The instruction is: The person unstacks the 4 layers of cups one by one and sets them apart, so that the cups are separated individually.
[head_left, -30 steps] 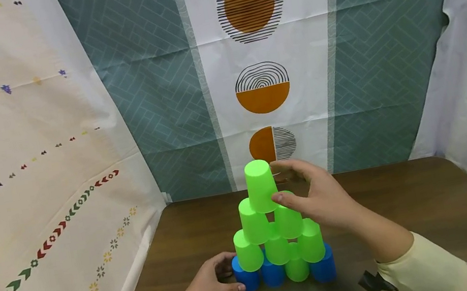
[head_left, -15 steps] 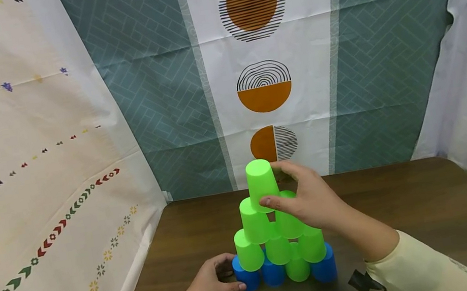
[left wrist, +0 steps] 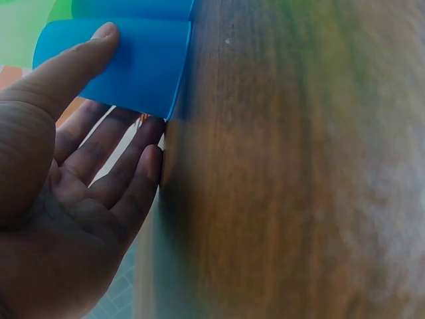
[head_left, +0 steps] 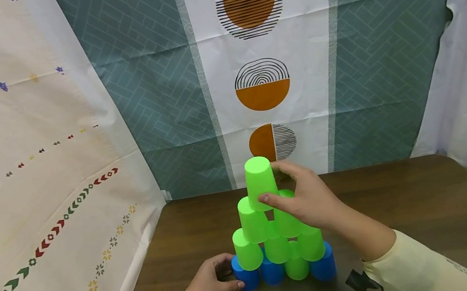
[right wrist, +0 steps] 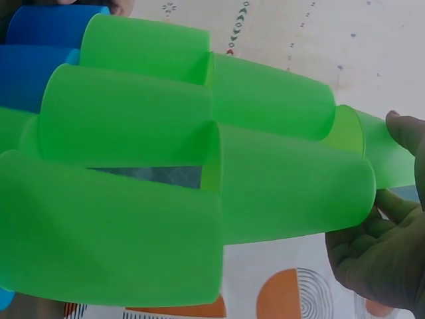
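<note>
Upside-down plastic cups form a pyramid on the table. At its peak is a green cup [head_left: 260,182], held by my right hand [head_left: 309,199] with the thumb in front and fingers round the far side. Below it come two green cups, then three more. The bottom row mixes blue cups and one green cup [head_left: 297,264]. At the lower left corner my left hand [head_left: 210,283] cups the end blue cup [head_left: 247,274]. In the left wrist view its thumb [left wrist: 86,60] lies over that cup's side, with the fingers curved behind it.
The brown wooden table [head_left: 392,206] extends round the pyramid on both sides. A patterned curtain [head_left: 152,102] hangs at its back edge, and a cream printed cloth [head_left: 34,173] covers the left side. A black tag [head_left: 362,281] shows beside my right sleeve.
My right hand has moved left onto the top green cup, its thumb now across the cup's front. The left hand and the rest of the pyramid stay in place.
</note>
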`<action>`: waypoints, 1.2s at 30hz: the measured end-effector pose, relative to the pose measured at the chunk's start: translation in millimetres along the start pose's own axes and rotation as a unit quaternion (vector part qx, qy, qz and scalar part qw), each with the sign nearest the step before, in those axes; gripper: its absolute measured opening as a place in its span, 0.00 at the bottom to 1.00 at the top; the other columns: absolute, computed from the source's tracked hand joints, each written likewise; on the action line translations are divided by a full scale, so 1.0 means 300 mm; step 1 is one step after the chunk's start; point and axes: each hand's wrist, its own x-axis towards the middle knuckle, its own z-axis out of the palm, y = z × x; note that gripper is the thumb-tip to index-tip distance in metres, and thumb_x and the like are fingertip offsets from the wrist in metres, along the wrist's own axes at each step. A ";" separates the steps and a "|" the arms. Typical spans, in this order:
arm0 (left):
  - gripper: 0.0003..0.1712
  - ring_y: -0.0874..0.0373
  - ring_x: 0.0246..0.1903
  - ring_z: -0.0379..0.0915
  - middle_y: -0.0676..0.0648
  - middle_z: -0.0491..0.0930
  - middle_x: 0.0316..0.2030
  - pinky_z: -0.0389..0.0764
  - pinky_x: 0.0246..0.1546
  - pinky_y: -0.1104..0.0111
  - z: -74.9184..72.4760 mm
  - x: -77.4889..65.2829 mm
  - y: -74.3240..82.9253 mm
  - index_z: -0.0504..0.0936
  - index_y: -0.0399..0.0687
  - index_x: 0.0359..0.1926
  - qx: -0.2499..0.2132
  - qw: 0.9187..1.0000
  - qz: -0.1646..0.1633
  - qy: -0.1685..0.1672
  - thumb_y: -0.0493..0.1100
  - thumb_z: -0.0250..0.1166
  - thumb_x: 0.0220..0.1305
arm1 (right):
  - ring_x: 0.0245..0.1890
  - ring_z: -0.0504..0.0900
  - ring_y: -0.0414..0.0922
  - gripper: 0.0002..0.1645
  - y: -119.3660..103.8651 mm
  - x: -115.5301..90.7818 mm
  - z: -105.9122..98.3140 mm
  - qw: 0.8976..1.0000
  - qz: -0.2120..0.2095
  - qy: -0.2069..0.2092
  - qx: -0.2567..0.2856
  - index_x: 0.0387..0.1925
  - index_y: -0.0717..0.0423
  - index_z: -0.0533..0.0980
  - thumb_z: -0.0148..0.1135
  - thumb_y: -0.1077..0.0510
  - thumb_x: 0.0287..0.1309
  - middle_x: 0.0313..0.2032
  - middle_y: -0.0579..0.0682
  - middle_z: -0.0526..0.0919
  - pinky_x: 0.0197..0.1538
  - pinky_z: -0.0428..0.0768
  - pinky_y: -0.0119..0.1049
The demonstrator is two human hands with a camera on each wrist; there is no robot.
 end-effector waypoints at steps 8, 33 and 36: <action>0.24 0.54 0.56 0.82 0.51 0.85 0.54 0.81 0.59 0.63 0.000 0.003 -0.012 0.82 0.49 0.58 0.015 1.000 0.006 0.002 0.43 0.78 0.64 | 0.50 0.83 0.47 0.33 -0.020 -0.027 -0.075 0.999 0.008 0.044 -0.002 0.66 0.47 0.76 0.77 0.47 0.62 0.50 0.45 0.84 0.50 0.86 0.47; 0.24 0.56 0.56 0.81 0.56 0.85 0.53 0.81 0.60 0.60 0.003 0.005 -0.004 0.83 0.55 0.58 0.040 0.999 -0.023 0.012 0.47 0.79 0.63 | 0.40 0.80 0.30 0.32 0.356 -0.175 -0.431 0.972 0.090 0.159 -0.148 0.63 0.58 0.76 0.75 0.47 0.65 0.51 0.57 0.85 0.40 0.78 0.21; 0.24 0.56 0.56 0.81 0.56 0.85 0.53 0.81 0.61 0.57 0.002 0.005 -0.001 0.83 0.55 0.58 0.040 0.999 -0.026 0.010 0.47 0.78 0.63 | 0.39 0.80 0.31 0.33 0.417 -0.187 -0.460 0.968 0.101 0.159 -0.166 0.64 0.61 0.76 0.76 0.48 0.64 0.51 0.61 0.85 0.38 0.77 0.21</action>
